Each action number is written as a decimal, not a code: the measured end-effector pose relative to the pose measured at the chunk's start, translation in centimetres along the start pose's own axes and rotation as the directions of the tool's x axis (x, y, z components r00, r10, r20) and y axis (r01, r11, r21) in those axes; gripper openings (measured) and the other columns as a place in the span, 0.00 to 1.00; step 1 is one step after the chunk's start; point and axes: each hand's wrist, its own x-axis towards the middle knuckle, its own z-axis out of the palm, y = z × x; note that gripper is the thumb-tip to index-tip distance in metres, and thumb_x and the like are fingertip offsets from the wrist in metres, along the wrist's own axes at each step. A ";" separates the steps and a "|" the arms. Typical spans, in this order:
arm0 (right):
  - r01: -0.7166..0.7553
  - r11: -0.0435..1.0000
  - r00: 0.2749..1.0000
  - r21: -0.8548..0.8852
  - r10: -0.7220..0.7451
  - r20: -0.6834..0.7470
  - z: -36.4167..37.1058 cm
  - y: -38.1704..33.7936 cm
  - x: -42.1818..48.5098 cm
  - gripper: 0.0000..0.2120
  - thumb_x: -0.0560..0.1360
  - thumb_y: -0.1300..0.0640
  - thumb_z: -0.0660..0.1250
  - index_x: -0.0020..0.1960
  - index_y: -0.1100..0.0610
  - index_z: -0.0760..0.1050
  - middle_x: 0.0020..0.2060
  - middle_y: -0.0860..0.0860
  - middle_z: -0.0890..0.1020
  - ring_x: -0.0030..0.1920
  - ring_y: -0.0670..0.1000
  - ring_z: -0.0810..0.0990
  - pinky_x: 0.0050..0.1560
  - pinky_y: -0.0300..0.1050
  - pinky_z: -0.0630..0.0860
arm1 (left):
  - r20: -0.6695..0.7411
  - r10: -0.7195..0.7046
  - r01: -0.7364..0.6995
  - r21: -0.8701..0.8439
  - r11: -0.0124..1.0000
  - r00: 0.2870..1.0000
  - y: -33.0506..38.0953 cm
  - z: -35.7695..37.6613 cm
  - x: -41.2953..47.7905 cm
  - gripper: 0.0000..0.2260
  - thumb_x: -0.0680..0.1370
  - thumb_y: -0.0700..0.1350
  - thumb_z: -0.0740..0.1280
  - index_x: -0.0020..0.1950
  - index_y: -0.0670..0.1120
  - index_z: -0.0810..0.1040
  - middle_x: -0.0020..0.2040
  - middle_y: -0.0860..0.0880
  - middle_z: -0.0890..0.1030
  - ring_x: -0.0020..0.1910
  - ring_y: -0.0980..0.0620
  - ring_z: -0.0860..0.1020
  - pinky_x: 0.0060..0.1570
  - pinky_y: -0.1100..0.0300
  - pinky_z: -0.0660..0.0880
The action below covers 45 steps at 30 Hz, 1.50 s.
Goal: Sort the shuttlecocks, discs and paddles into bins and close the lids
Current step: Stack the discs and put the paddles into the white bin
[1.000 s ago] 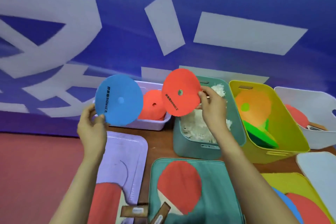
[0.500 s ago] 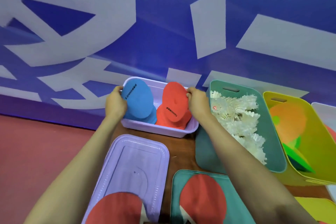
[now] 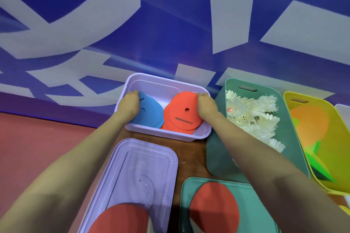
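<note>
On wooden table (image 3: 191, 157), hands (image 3: 128, 103) (image 3: 206, 106) grip flat blue disc (image 3: 149, 118), red disc (image 3: 180, 119), in plastic bin (image 3: 166, 80).

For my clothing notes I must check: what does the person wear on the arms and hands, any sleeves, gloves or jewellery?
Nothing worn shows. The left forearm and the right forearm are bare to the picture's edge, with no sleeve in view. The left hand and the right hand have no gloves; no watch, bracelet or ring is visible.
</note>
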 end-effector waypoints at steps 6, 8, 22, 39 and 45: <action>0.085 0.974 0.991 -0.211 -0.061 0.115 1.7 -0.7 -1.2 0.18 0.79 0.61 0.56 0.68 0.61 0.67 0.70 0.64 0.60 0.71 0.63 0.58 0.71 0.54 0.58 | 0.095 0.089 -0.113 0.296 0.948 0.992 0.1 1.4 -0.6 0.22 0.81 0.34 0.52 0.75 0.40 0.55 0.78 0.43 0.44 0.76 0.39 0.42 0.73 0.51 0.52; 0.089 0.968 0.990 -0.235 -0.061 0.124 1.6 -0.6 -1.4 0.19 0.78 0.60 0.57 0.69 0.60 0.68 0.72 0.63 0.57 0.73 0.63 0.54 0.73 0.55 0.54 | 0.083 0.106 -0.130 0.388 0.913 0.991 0.8 1.2 -1.0 0.19 0.81 0.38 0.54 0.73 0.42 0.62 0.77 0.42 0.50 0.76 0.38 0.47 0.73 0.48 0.49; 0.490 0.862 0.804 0.132 -0.387 -0.452 -0.9 3.0 -16.1 0.22 0.71 0.61 0.68 0.64 0.62 0.73 0.61 0.60 0.75 0.65 0.61 0.71 0.66 0.56 0.67 | -0.472 0.251 -0.432 -0.328 0.840 0.845 9.0 0.8 -16.3 0.17 0.74 0.47 0.66 0.62 0.44 0.74 0.59 0.45 0.75 0.59 0.46 0.71 0.60 0.54 0.66; 0.003 0.936 0.984 0.353 0.059 -0.166 9.8 19.7 -35.0 0.23 0.70 0.64 0.69 0.64 0.61 0.73 0.57 0.58 0.76 0.59 0.59 0.74 0.62 0.50 0.70 | 0.127 0.484 -0.418 -0.348 0.839 0.866 19.4 13.9 -29.1 0.15 0.73 0.39 0.66 0.60 0.40 0.75 0.58 0.44 0.74 0.58 0.43 0.74 0.59 0.56 0.68; -0.357 0.847 0.926 0.394 0.375 0.033 11.2 29.0 -37.6 0.25 0.71 0.59 0.69 0.66 0.62 0.69 0.60 0.61 0.72 0.63 0.64 0.68 0.61 0.55 0.69 | 0.294 0.530 -0.420 -0.362 0.832 0.796 28.0 17.7 -31.2 0.19 0.72 0.36 0.65 0.62 0.41 0.73 0.60 0.43 0.73 0.61 0.45 0.72 0.62 0.64 0.62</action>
